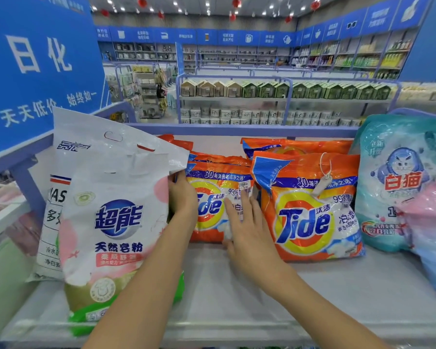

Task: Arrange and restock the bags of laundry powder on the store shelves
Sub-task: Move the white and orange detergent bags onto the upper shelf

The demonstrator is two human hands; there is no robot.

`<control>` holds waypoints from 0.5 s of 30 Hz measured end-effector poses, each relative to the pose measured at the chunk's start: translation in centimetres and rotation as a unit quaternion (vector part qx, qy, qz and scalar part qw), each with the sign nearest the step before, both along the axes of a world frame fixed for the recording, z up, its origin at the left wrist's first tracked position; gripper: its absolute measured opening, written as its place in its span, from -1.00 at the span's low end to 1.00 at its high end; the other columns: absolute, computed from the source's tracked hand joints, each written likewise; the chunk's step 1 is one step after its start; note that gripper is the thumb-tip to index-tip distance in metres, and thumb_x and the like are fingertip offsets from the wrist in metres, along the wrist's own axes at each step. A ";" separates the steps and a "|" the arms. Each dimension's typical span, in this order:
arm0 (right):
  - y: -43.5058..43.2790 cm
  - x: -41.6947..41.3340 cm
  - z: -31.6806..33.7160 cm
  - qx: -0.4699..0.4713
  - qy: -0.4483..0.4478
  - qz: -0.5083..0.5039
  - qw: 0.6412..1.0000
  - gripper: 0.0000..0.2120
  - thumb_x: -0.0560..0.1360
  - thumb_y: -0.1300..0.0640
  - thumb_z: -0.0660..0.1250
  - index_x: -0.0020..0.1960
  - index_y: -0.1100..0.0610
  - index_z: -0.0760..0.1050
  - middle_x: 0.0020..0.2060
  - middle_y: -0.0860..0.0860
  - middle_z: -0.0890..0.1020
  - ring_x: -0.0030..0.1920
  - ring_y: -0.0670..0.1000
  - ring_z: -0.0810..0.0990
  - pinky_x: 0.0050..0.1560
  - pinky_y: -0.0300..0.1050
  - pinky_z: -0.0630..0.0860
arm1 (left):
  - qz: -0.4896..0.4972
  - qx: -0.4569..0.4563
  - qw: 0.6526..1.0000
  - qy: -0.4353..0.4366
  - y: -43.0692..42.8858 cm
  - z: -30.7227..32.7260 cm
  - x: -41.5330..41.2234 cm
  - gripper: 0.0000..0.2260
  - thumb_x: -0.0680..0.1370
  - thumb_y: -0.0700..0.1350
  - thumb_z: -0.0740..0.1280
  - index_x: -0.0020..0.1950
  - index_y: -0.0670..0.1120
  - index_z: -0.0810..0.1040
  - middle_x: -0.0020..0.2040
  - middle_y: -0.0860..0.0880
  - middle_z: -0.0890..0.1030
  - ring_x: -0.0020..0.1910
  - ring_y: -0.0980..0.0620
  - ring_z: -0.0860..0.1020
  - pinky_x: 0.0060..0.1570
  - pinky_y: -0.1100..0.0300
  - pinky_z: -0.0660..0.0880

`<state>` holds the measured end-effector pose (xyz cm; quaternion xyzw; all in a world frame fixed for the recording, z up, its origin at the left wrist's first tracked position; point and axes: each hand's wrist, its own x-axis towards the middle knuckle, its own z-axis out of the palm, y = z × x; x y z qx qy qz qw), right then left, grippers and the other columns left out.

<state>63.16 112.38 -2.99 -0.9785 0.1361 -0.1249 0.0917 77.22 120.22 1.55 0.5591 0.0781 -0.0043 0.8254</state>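
shelf (212, 285) with orange tide bags (305, 222)

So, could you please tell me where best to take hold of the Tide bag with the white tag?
Probably by its flat top seam, from above and in front: the Tide bag leans back on another with that edge free, while the teal bag crowds its right side. Pinch the seam clear of the tag.
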 end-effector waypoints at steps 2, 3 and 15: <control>-0.1 0.5 -1.1 -0.066 -0.004 -0.013 0.998 -0.04 0.48 0.00 0.53 0.68 0.00 0.01 0.65 0.25 -0.06 0.64 0.29 -0.07 0.57 0.22 0.12 | -0.004 0.056 0.998 -0.031 0.3 -0.1 -0.8 -0.82 0.69 -0.04 0.27 0.29 0.03 0.49 -0.01 0.10 0.63 -0.10 0.07 0.66 -0.19 0.20 0.62; -0.3 0.6 -1.7 -0.080 -0.017 -0.024 0.996 0.02 0.30 0.00 0.66 0.63 0.04 0.22 0.60 0.29 0.17 0.60 0.33 0.14 0.48 0.24 0.30 | -0.006 0.100 0.993 -0.056 0.4 -0.3 -1.3 -0.78 0.67 -0.10 0.28 0.31 0.06 0.44 0.05 0.09 0.62 -0.03 0.07 0.66 -0.11 0.13 0.64; -1.6 2.2 -3.4 -0.112 -0.060 -0.028 0.991 0.08 0.11 0.06 0.71 0.53 0.09 0.28 0.43 0.27 0.49 0.42 0.34 0.47 0.24 0.24 0.55 | -0.139 0.646 0.715 -0.230 3.4 -5.3 -7.3 -0.19 0.56 -0.33 0.28 0.64 -0.15 -0.18 0.60 -0.28 -0.30 0.61 -0.26 0.00 0.56 0.02 0.13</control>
